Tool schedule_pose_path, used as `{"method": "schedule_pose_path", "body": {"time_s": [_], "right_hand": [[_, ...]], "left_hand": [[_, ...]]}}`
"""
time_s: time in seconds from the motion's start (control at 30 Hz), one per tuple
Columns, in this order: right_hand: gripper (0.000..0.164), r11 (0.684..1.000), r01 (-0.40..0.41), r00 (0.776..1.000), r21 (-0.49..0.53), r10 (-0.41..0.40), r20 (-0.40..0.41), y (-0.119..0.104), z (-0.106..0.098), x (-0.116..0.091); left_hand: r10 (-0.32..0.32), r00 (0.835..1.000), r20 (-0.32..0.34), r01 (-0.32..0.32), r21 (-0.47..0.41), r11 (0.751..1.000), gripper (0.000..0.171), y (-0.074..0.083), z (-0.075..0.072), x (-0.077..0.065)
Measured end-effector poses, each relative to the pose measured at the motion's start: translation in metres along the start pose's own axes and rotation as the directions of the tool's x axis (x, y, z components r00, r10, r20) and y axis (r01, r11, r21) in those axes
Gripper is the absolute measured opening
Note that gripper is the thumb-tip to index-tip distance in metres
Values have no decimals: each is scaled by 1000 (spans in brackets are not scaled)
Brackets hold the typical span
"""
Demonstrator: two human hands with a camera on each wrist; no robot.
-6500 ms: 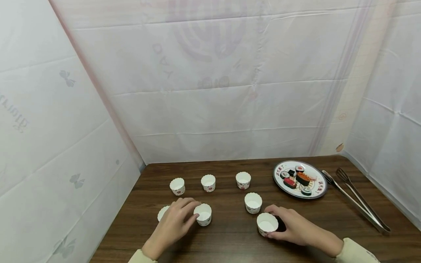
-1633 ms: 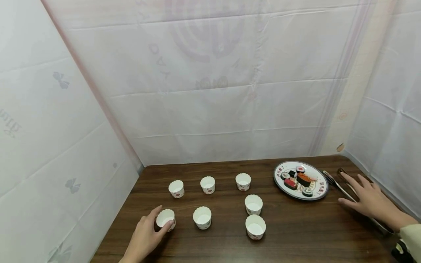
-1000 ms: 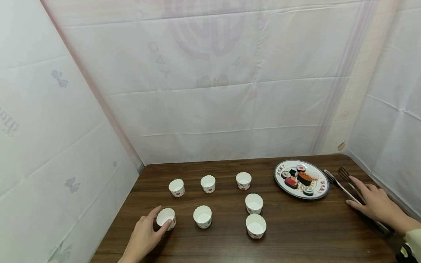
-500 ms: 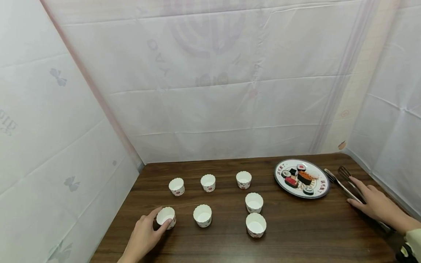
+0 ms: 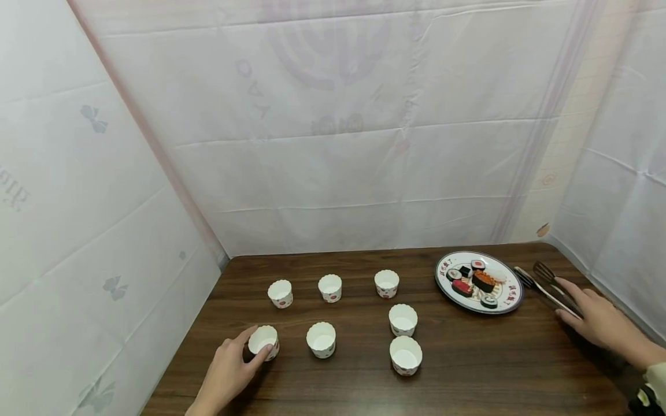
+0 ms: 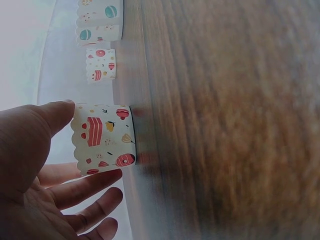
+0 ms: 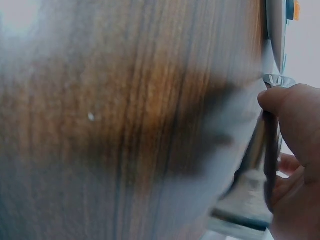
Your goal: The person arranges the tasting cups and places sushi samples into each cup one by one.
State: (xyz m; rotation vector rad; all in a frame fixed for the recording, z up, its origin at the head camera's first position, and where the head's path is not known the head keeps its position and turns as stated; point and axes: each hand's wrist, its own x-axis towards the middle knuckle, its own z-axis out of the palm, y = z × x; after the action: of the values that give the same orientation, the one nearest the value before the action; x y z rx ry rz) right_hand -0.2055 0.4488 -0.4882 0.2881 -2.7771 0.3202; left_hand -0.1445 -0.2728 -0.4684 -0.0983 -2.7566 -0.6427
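My left hand (image 5: 227,368) holds a white scalloped paper baking cup (image 5: 262,340) at the front left of the dark wood table. In the left wrist view, the thumb is at its rim and fingers are on the opposite side; this cup (image 6: 105,140) stands upright, printed with cakes and sweets. Over on the right, my right hand (image 5: 600,320) grips metal tongs (image 5: 551,296) by their arms, the two heads pointing to the back and spread apart. In the right wrist view, the thumb lies along one side of the tongs (image 7: 271,150), fingers on the other.
A row of baking cups stands at the back: left (image 5: 281,293), middle (image 5: 330,288), right (image 5: 387,283). More cups stand nearer: one (image 5: 321,339) at centre, two (image 5: 403,319) almost touching. A round plate (image 5: 486,259) with several sushi pieces (image 5: 484,281) sits beside the tongs. White cloth (image 5: 333,156) surrounds the table.
My left hand moved from the centre cup to the front-left one. My right hand left the near-right cup, which now stands slightly further left, and took hold of the tongs.
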Motion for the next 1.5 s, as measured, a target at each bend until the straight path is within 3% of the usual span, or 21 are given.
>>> {"method": "schedule_pose_path", "body": {"time_s": [0.1, 0.37, 0.57, 0.7, 0.8, 1.03, 1.5], "right_hand": [[85, 1000, 14, 998, -1, -14, -53, 1, -1, 0], [72, 999, 36, 997, -15, -37, -66, 6, -9, -1], [59, 998, -46, 999, -44, 45, -13, 7, -26, -3], [48, 998, -46, 999, -52, 44, -30, 7, -34, -2], [49, 998, -19, 999, -64, 16, -52, 7, -39, -1], [59, 998, -23, 1000, -62, 23, -5, 4, -55, 0], [53, 996, 71, 997, -62, -69, 29, -14, -65, 2]], "left_hand": [[2, 1000, 1, -2, 1, 1000, 58, 0, 0, 0], [24, 1000, -14, -25, -9, 1000, 57, -1, -1, -2], [46, 999, -29, -46, -9, 999, 57, -1, 0, -2], [44, 999, -27, -45, -7, 999, 57, -1, 0, -3], [37, 999, -23, -37, -4, 999, 57, -1, 0, -3], [52, 998, -30, -52, -13, 999, 57, -1, 1, -4], [30, 1000, -9, -30, -11, 999, 59, -1, 0, -1]]}}
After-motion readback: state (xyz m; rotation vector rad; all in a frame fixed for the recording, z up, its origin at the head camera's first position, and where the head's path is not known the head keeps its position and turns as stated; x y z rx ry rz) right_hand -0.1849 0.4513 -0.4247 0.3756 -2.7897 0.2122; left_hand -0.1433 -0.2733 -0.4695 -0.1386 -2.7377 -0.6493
